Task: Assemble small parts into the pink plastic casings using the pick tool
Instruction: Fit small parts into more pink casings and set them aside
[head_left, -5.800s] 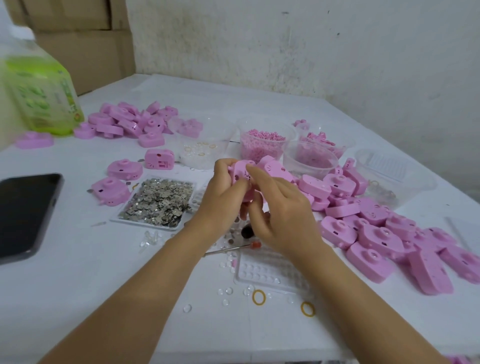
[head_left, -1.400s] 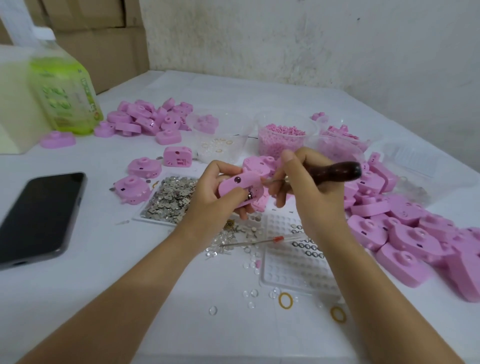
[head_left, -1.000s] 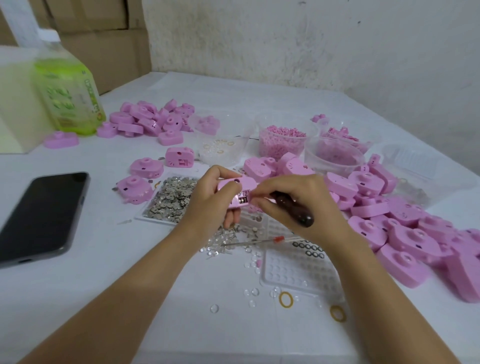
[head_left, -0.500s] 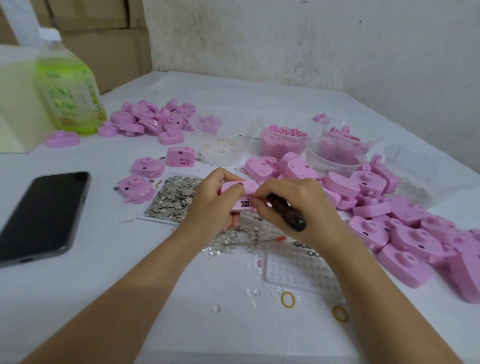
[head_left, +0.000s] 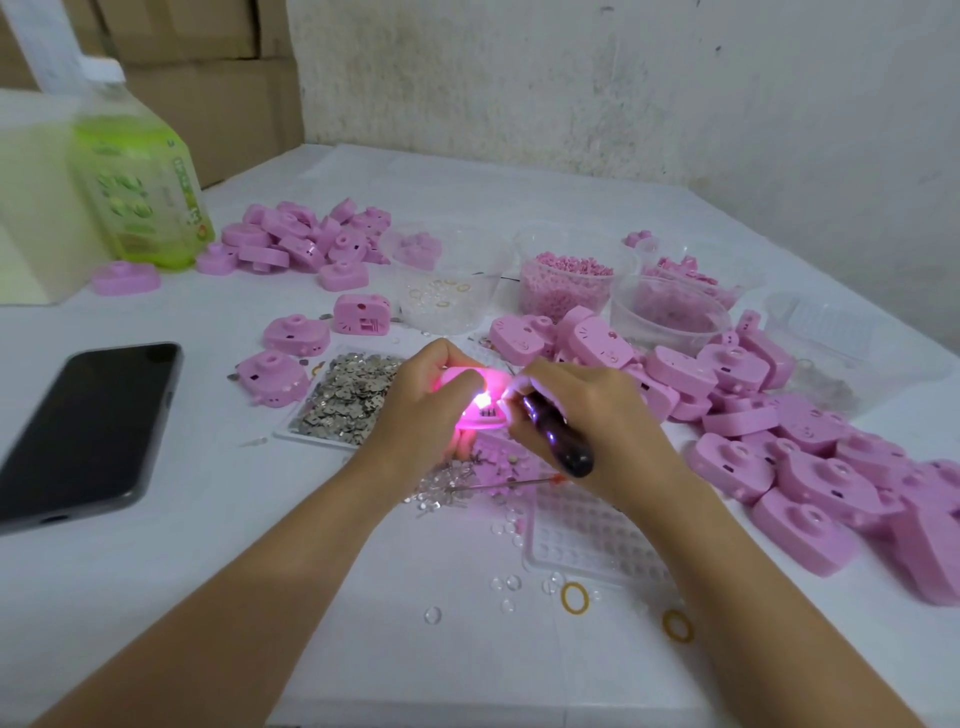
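Observation:
My left hand (head_left: 415, 410) grips a pink plastic casing (head_left: 475, 400) above the middle of the table. A bright pink-white light glows from the casing's underside. My right hand (head_left: 582, 421) grips the dark-handled pick tool (head_left: 558, 434), whose tip touches the casing right beside the glow. A flat tray of small silver metal parts (head_left: 345, 397) lies just left of my left hand. Below my right hand lies a clear dimpled tray (head_left: 587, 535), with clear lenses and yellow rings (head_left: 574, 597) scattered near it.
Heaps of pink casings lie at the right (head_left: 831, 467) and far left (head_left: 306, 241). Clear tubs (head_left: 569, 280) of pink bits stand behind. A black phone (head_left: 85, 431) lies at the left, a green bottle (head_left: 140, 182) behind it. A thin red-tipped rod (head_left: 514, 483) rests under my hands.
A light has come on inside the casing since half a second ago. Both hands have stayed nearly in place, with the pick tip held at the casing's underside.

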